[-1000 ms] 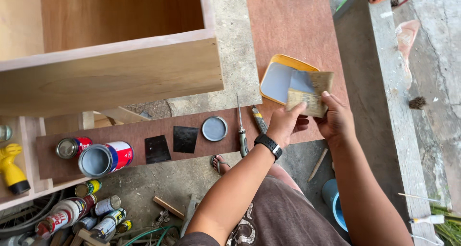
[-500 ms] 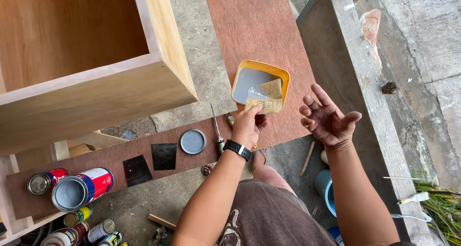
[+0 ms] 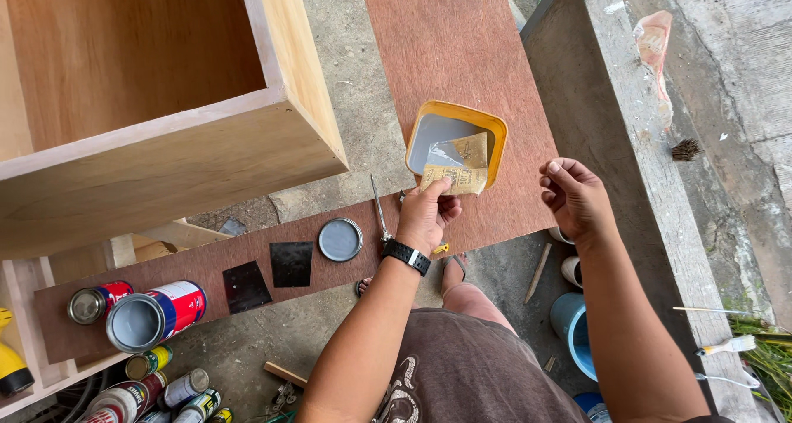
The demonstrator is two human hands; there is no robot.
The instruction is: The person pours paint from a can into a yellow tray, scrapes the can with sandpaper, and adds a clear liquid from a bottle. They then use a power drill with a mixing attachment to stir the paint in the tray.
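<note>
Head view: sandpaper [image 3: 455, 178] over tray rim [image 3: 497, 134]

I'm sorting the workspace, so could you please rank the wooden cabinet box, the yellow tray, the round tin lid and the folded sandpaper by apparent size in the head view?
1. Wooden cabinet box, though it is raised nearer the camera.
2. Yellow tray.
3 and 4. Folded sandpaper and round tin lid look alike; the left hand covers part of the sandpaper.

Sandpaper piece [image 3: 456, 172]: tan, worn, folded, pinched at its lower edge by the left hand [image 3: 426, 217]. It is held tilted over the yellow-rimmed square tray [image 3: 488, 126], which lies flat on the reddish plywood board [image 3: 462, 43].
</note>
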